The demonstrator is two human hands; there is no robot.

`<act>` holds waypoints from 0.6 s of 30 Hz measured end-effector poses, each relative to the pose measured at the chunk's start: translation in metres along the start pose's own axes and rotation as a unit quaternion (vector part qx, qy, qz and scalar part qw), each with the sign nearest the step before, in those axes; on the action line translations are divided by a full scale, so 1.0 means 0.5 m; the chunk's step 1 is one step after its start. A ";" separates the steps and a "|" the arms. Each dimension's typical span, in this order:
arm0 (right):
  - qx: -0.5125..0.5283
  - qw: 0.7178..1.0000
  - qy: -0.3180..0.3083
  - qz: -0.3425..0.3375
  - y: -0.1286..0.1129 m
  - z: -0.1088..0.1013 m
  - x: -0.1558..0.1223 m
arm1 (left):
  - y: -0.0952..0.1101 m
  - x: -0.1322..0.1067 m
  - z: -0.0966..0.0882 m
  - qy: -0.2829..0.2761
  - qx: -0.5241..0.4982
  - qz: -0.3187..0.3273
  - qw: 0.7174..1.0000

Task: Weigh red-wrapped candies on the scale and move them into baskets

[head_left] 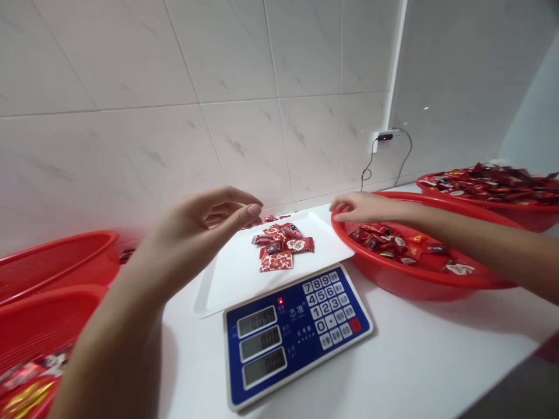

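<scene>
A white scale tray carries a small heap of red wrapped candies. My left hand hovers just left of and above the heap, with fingers and thumb stretched toward it, slightly apart and with nothing visible in them. My right hand reaches across the near red basket to its left rim. Its fingers lie stretched out flat, and nothing shows in them. Several loose wrapped candies lie in that basket.
The scale's blue keypad panel faces me with a red light lit. A second red basket, heaped with candies, stands at the far right. Two more red baskets sit at the left. A charger and cable hang on the tiled wall.
</scene>
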State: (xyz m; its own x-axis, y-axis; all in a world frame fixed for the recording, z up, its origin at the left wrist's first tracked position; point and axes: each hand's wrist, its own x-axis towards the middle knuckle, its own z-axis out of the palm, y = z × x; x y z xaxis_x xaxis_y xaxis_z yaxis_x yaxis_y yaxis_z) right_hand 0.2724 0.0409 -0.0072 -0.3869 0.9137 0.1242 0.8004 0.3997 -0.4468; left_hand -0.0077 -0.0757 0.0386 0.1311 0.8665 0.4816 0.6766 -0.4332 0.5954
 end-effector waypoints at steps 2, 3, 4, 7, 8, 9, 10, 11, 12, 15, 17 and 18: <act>-0.062 0.996 -0.024 0.051 0.069 -0.011 -0.034 | -0.002 0.002 0.001 0.001 0.004 -0.004 1.000; -0.083 0.991 -0.061 0.083 0.103 -0.013 -0.051 | -0.003 0.003 0.002 -0.003 0.009 -0.005 1.000; -0.093 0.982 -0.111 0.121 0.134 -0.014 -0.067 | -0.004 0.004 0.005 -0.010 0.015 -0.006 1.000; -0.090 0.952 -0.211 0.202 0.201 -0.011 -0.098 | -0.004 0.008 0.014 -0.037 0.029 -0.007 0.999; -0.087 0.951 -0.217 0.202 0.212 -0.009 -0.102 | -0.003 0.009 0.016 -0.043 0.032 -0.007 0.999; -0.083 0.953 -0.218 0.192 0.218 -0.009 -0.103 | -0.003 0.010 0.018 -0.046 0.035 -0.008 0.998; -0.079 0.955 -0.222 0.180 0.219 -0.009 -0.102 | -0.002 0.010 0.020 -0.048 0.038 -0.009 0.998; -0.075 0.957 -0.224 0.167 0.217 -0.010 -0.101 | -0.001 0.011 0.021 -0.049 0.041 -0.012 0.998; -0.067 0.959 -0.227 0.154 0.211 -0.012 -0.098 | -0.001 0.011 0.021 -0.050 0.045 -0.016 0.998; -0.032 0.972 -0.209 0.107 0.187 -0.023 -0.089 | 0.003 0.011 0.022 -0.063 0.050 -0.023 0.997; 0.003 0.980 -0.178 0.085 0.170 -0.037 -0.084 | 0.004 0.011 0.022 -0.068 0.047 -0.019 0.996; 0.023 0.984 -0.159 0.081 0.162 -0.045 -0.082 | 0.004 0.011 0.021 -0.068 0.045 -0.016 0.997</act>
State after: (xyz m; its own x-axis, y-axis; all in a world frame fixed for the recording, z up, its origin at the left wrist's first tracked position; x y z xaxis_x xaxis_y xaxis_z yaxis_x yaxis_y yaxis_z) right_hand 0.3634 0.0373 -0.0285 -0.3855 0.8932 -0.2314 0.8444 0.2403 -0.4788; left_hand 0.0019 -0.0694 0.0356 0.2012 0.9075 0.3688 0.7429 -0.3868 0.5464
